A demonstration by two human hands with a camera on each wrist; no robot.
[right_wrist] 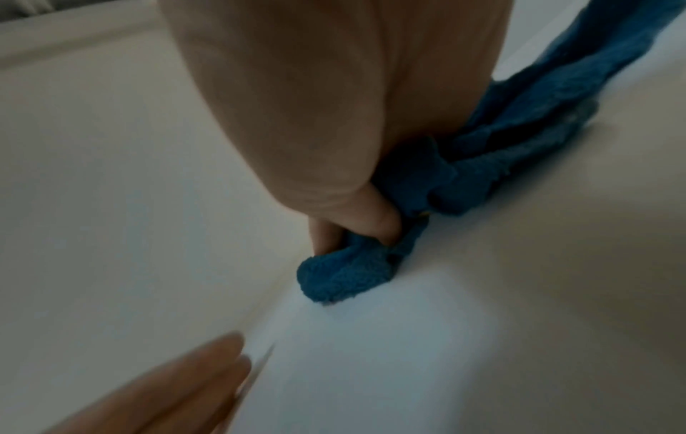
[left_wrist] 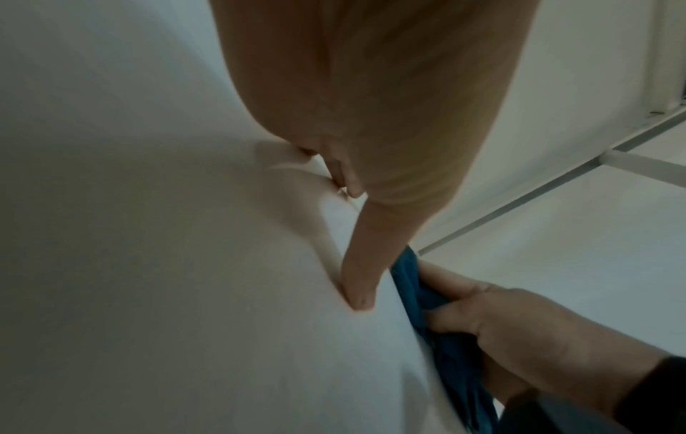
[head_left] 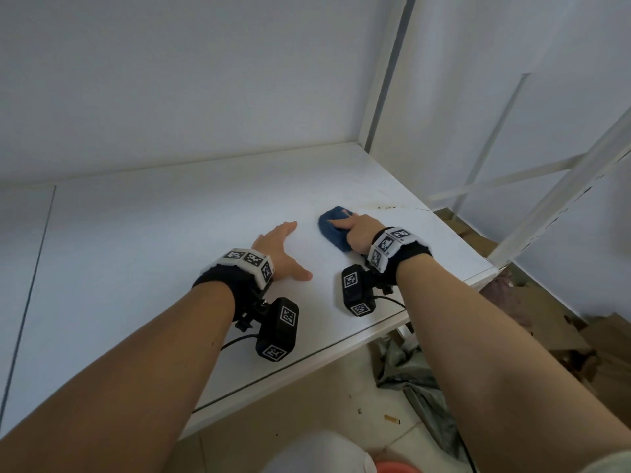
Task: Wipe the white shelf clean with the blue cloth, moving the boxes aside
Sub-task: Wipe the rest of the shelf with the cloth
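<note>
My right hand [head_left: 358, 230] grips a bunched blue cloth [head_left: 333, 227] and presses it on the white shelf [head_left: 153, 254], near the shelf's right side. The right wrist view shows my fingers curled into the blue cloth [right_wrist: 464, 164] against the shelf [right_wrist: 482, 323]. My left hand [head_left: 281, 249] lies flat on the shelf just left of the cloth, fingers straight and thumb spread. In the left wrist view my left hand [left_wrist: 371, 146] rests on the shelf beside my right hand [left_wrist: 519, 331] and the cloth [left_wrist: 427, 296]. No boxes are in view.
Dark specks [head_left: 389, 207] mark the shelf's right edge beyond the cloth. A white upright post [head_left: 386, 73] stands at the back right corner, with a cross-braced frame [head_left: 512, 172] to the right. Cardboard pieces [head_left: 563, 329] and a grey plastic bag [head_left: 420, 384] lie on the floor below.
</note>
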